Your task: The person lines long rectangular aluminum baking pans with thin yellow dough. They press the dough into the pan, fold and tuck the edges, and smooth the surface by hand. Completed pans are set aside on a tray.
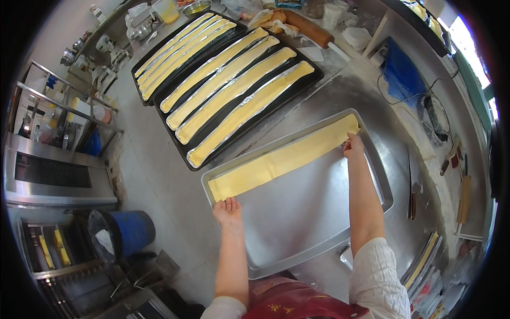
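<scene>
A long flat strip of yellow dough (275, 161) lies along the far side of a shallow metal baking tray (295, 263). My left hand (228, 211) pinches the strip's near left corner. At the opposite end, my right hand (353, 145) grips the right corner, where the dough curls up slightly. Bare metal shows across the rest of the tray. Beyond it, a black baking tray (169, 131) carries several long foil moulds lined with yellow dough (251, 115). Another black tray (145, 99) with similar lined moulds stands behind that one, to the left.
A wooden rolling pin (308, 28) rests at the back of the steel worktable (330, 93). On the right lies a knife (412, 187), with a blue plastic sheet (402, 75) farther back. A blue bin (133, 231) stands on the floor at left, near a steel oven (55, 171).
</scene>
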A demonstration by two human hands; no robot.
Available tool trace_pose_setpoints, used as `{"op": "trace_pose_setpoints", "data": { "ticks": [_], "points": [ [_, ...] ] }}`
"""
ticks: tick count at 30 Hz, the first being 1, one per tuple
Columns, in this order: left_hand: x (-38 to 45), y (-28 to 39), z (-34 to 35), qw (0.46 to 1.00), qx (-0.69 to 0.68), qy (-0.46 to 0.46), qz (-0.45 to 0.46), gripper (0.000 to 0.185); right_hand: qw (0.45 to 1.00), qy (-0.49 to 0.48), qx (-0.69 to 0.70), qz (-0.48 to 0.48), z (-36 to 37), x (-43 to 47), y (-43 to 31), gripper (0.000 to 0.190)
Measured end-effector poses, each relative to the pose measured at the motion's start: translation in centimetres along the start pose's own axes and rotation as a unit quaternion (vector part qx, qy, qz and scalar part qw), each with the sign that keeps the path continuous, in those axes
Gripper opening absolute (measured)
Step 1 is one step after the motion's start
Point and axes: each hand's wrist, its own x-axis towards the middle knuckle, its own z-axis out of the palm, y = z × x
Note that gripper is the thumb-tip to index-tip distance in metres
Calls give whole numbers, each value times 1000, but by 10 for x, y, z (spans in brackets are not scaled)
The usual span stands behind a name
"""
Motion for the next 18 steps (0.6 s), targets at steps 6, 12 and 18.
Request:
{"op": "trace_pose_setpoints", "data": {
  "ticks": [6, 12, 18],
  "points": [
    [10, 5, 3, 996, 83, 12, 8, 49, 998, 15, -35, -56, 26, -34, 1, 16],
    [-4, -13, 8, 985, 80, -129, 83, 48, 999, 45, -23, 19, 18, -23, -8, 18],
    [-13, -19, 12, 987, 71, -126, 75, 49, 987, 10, -101, -121, 22, -7, 6, 12]
  ]
}}
